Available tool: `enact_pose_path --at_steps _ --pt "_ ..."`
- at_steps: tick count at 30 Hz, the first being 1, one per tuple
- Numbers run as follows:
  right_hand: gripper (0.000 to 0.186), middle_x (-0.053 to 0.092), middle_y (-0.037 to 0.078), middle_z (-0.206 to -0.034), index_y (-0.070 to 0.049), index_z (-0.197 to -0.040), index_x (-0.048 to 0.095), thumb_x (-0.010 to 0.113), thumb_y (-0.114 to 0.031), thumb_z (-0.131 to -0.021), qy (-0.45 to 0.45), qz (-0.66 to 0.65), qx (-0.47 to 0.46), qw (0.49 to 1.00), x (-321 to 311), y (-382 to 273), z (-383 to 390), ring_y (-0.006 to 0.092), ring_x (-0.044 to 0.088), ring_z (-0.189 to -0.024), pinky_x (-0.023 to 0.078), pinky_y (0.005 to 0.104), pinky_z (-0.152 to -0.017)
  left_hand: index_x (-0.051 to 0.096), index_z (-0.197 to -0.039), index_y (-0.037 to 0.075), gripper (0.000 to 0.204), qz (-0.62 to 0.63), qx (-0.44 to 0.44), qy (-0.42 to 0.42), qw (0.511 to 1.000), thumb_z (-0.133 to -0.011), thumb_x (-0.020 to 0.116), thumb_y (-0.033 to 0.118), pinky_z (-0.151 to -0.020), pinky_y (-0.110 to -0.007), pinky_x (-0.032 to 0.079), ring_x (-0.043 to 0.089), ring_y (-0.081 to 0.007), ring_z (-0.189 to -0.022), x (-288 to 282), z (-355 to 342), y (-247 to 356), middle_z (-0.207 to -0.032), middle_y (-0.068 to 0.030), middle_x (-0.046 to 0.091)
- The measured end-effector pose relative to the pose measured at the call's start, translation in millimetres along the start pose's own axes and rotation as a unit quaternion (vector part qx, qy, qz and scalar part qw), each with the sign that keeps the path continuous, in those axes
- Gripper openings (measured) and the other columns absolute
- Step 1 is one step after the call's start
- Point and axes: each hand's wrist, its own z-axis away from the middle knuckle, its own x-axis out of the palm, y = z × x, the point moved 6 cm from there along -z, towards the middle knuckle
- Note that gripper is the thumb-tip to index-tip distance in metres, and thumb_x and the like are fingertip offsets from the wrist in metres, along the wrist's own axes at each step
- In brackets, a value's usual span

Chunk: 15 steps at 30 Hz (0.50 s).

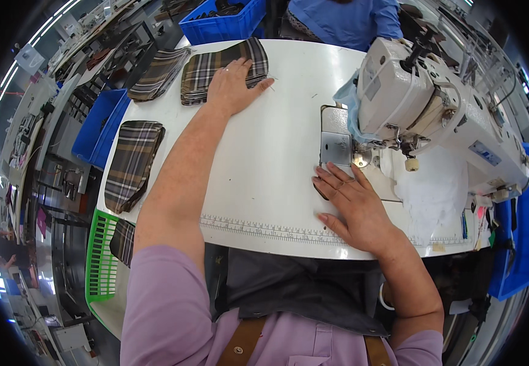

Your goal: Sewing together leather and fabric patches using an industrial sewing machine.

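my left hand (233, 85) flat, spread on plaid stack (216, 72) | right hand (353, 204) spread flat on worktop (264, 152) | cloth likely soft, light; pinch top piece's edge

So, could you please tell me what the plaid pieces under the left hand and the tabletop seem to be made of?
The plaid pieces look like soft woven fabric: matte, limp, stacked flat. The tabletop seems a hard, smooth white laminate with a faint sheen, though that is uncertain.

Lilac short-sleeve top, dark grey apron w/ brown straps, bare forearms.
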Motion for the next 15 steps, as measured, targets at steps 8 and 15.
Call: enact_pose_path --at_steps 8,15 --pt "0.048 0.058 0.011 -0.146 -0.005 -0.135 0.061 0.07 -0.027 -0.092 0.087 -0.025 -0.03 0.995 5.3 5.0 8.7 0.0283 0.048 -0.142 0.031 0.0552 -0.121 0.067 -0.125 0.005 0.04 0.056 0.228 0.05 0.971 -0.088 0.075 0.017 -0.106 -0.047 0.045 0.061 -0.0344 -0.124 -36.6 61.5 85.6 -0.137 -0.0137 0.064" --pt "0.025 0.071 0.006 -0.111 -0.008 -0.107 0.072 0.074 -0.021 -0.086 0.199 -0.027 -0.051 0.978 -12.0 -14.4 65.2 0.0243 0.065 -0.11 0.048 0.0453 -0.103 0.072 -0.107 0.002 0.028 0.286 0.397 -0.013 0.872 -0.08 0.078 0.003 -0.088 -0.043 0.057 0.07 -0.0315 -0.106 -70.1 124.9 260.9 -0.118 -0.0117 0.071"
